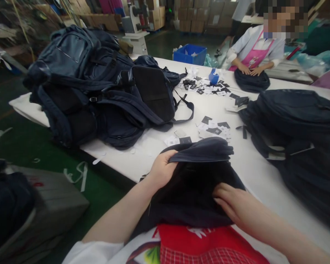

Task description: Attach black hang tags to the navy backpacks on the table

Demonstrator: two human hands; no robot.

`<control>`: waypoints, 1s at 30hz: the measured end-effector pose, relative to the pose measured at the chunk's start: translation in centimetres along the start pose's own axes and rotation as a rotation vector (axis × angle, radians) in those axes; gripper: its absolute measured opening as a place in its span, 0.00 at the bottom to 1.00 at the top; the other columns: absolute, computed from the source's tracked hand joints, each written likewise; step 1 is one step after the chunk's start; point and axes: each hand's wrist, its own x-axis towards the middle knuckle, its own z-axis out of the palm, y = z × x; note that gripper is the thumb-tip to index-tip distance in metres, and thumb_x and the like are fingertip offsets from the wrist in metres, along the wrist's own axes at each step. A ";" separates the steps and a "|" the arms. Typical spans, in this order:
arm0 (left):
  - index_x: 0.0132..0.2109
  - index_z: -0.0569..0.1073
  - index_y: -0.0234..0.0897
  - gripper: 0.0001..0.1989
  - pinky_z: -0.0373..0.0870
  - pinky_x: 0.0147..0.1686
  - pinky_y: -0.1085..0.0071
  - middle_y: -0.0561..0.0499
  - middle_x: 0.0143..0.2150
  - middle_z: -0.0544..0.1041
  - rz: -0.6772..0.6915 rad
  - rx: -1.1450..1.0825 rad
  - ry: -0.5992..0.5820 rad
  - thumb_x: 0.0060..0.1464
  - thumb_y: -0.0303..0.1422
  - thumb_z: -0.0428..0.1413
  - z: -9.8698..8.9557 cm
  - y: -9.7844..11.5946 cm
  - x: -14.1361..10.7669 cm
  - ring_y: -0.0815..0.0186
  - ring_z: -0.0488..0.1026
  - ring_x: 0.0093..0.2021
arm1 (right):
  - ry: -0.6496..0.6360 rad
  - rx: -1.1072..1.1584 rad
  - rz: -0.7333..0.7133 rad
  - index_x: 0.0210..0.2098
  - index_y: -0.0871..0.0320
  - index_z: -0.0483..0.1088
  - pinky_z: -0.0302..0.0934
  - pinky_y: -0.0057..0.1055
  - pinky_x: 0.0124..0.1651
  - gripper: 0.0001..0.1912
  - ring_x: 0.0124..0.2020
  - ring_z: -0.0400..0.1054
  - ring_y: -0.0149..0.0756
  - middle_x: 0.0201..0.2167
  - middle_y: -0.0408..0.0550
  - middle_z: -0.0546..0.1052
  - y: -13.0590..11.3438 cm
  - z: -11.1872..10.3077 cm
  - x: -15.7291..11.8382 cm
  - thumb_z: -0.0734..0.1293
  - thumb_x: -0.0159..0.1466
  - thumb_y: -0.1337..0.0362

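A dark navy backpack (189, 198) lies open at the table's near edge, against a red apron. My left hand (163, 168) is closed on the upper left edge of its raised flap, thumb on top. At the right side of the opening, my right hand (228, 201) has its fingers bent together against the dark fabric; the fingertips are partly hidden, and what they pinch, if anything, cannot be made out. The inside of the bag looks black. Just beyond the flap lie black and white tags (214, 128).
Navy backpacks (71, 58) are heaped on the left of the white table (200, 106). More backpacks (299, 110) lie at the right. Farther back are scattered tags (203, 86), a blue dispenser (213, 77), a blue bin (189, 55) and a person pressing a dark bag (251, 81).
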 end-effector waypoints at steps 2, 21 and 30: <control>0.39 0.79 0.38 0.10 0.70 0.42 0.70 0.53 0.36 0.80 0.039 0.027 -0.035 0.56 0.32 0.53 0.7 0.3 -0.2 0.63 0.75 0.39 | -0.112 -0.066 0.023 0.28 0.52 0.76 0.64 0.31 0.34 0.09 0.28 0.71 0.37 0.28 0.48 0.77 1.8 1.2 1.1 0.64 0.61 0.65; 0.35 0.77 0.39 0.05 0.68 0.33 0.72 0.54 0.32 0.79 0.026 0.214 -0.115 0.53 0.31 0.56 -0.4 1.1 -3.1 0.64 0.75 0.33 | -0.316 0.143 -0.316 0.55 0.57 0.69 0.59 0.42 0.61 0.27 0.59 0.65 0.48 0.56 0.53 0.73 -1.1 2.8 7.7 0.64 0.55 0.71; 0.36 0.79 0.44 0.08 0.70 0.34 0.70 0.52 0.34 0.82 -0.074 0.420 -0.115 0.47 0.33 0.58 -1.4 -1.1 -4.4 0.60 0.77 0.34 | -0.340 0.231 -0.212 0.63 0.57 0.60 0.52 0.49 0.66 0.34 0.64 0.57 0.52 0.62 0.56 0.66 -2.3 5.1 7.2 0.64 0.57 0.68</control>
